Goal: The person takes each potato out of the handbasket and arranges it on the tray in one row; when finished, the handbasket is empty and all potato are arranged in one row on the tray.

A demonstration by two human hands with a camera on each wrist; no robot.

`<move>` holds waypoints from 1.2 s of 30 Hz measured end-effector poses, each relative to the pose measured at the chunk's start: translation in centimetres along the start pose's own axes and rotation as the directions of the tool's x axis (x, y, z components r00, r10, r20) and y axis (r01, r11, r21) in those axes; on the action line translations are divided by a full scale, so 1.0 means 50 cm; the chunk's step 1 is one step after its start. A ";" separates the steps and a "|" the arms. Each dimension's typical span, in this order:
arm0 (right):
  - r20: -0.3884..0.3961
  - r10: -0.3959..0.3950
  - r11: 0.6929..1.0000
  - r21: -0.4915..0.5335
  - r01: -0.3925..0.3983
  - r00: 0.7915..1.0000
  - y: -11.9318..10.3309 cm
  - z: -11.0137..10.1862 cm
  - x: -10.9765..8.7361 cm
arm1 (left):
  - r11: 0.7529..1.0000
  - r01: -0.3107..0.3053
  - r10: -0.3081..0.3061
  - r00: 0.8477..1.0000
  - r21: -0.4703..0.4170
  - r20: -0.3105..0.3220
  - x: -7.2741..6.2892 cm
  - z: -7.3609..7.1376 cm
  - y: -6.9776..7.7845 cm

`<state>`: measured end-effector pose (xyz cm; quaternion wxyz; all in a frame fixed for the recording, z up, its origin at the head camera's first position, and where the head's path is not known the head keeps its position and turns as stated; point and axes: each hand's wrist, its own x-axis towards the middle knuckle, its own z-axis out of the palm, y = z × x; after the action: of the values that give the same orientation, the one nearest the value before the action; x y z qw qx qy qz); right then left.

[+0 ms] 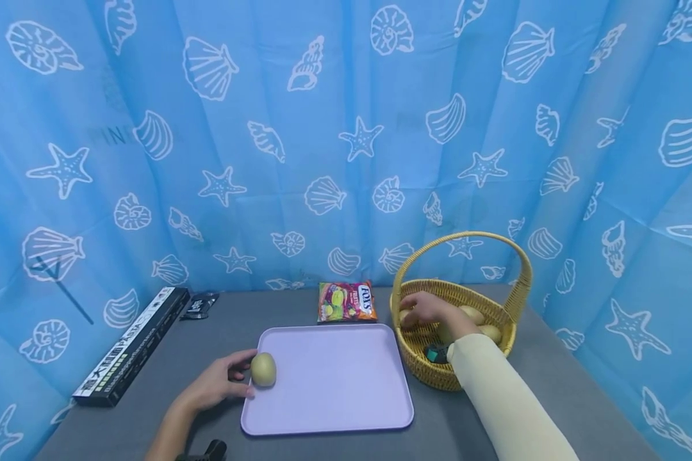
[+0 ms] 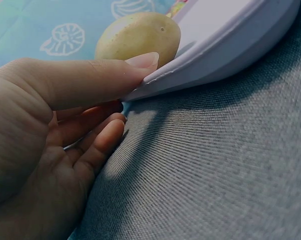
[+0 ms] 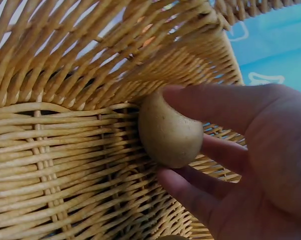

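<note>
In the head view, a pale yellow potato [image 1: 263, 369] lies at the left end of a lilac tray [image 1: 334, 378]. My left hand [image 1: 222, 383] is at the tray's left edge, its thumb and fingers spread loosely on either side of that potato. The left wrist view has the thumb [image 2: 105, 77] at the tray rim in front of the potato [image 2: 135, 37]; whether they touch is unclear. Inside the wicker basket [image 1: 418, 368], my right hand [image 1: 429, 308] grips another potato [image 3: 173, 132] between thumb and fingers, close to the basket wall.
More potatoes [image 1: 490, 333] lie in the basket under its tall arched handle [image 1: 464, 235]. A candy bag [image 1: 346, 302] lies behind the tray. At left are a long black-and-white pasta box [image 1: 132, 346] and a small black packet [image 1: 200, 306]. A blue shell-patterned curtain [image 1: 334, 160] hangs behind.
</note>
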<state>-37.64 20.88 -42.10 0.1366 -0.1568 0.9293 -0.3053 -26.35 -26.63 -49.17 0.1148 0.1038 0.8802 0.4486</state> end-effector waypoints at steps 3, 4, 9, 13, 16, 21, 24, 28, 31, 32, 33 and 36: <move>-0.024 0.009 0.998 -0.063 -0.010 1.000 -0.010 0.006 0.002 | 1.000 0.002 -0.002 1.000 -0.006 0.005 -0.001 0.000 -0.003; -0.025 0.018 0.997 -0.072 -0.020 1.000 -0.014 0.007 0.002 | 1.000 0.005 -0.005 1.000 -0.005 0.005 -0.001 0.000 -0.004; -0.007 0.078 0.995 -0.062 -0.079 0.997 -0.022 0.016 0.006 | 1.000 -0.006 0.006 1.000 -0.009 0.011 -0.001 -0.001 -0.009; -0.014 0.093 0.994 -0.059 -0.094 0.996 -0.012 0.022 0.008 | 0.999 -0.038 0.038 0.999 -0.005 0.018 0.003 0.001 -0.012; -0.018 0.072 0.994 -0.080 -0.073 0.997 -0.007 0.022 0.007 | 0.999 -0.048 0.048 0.999 0.001 0.023 0.006 0.002 -0.014; -0.021 0.010 0.984 -0.177 -0.014 1.000 -0.008 0.007 0.001 | 0.999 -0.044 0.044 0.999 -0.001 0.028 0.004 0.004 -0.011; -0.018 0.000 0.979 -0.203 -0.004 1.000 -0.019 -0.009 -0.006 | 0.999 -0.034 0.034 0.999 -0.008 0.025 0.003 0.005 -0.009; -0.021 -0.032 0.983 -0.183 0.028 0.999 -0.036 -0.033 -0.022 | 1.000 -0.022 0.023 1.000 -0.018 0.021 0.001 0.004 -0.006; -0.031 -0.073 0.988 -0.140 0.068 0.997 -0.046 -0.046 -0.040 | 1.000 -0.020 0.021 1.000 -0.020 0.022 -0.001 0.002 -0.003; -0.039 -0.087 0.989 -0.126 0.082 0.995 -0.051 -0.049 -0.049 | 1.000 -0.019 0.020 1.000 -0.021 0.021 -0.002 0.002 -0.002; -0.052 -0.109 0.988 -0.118 0.102 0.993 -0.055 -0.051 -0.058 | 1.000 -0.020 0.020 1.000 -0.016 0.020 -0.002 0.002 -0.001; -0.103 -0.170 0.981 -0.112 0.159 0.980 -0.069 -0.052 -0.088 | 1.000 -0.022 0.022 1.000 -0.015 0.021 -0.003 0.000 0.000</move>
<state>-33.79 21.26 -37.28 0.0503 -0.2226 0.9338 -0.2756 -26.22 -26.65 -49.15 0.1198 0.1173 0.8745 0.4550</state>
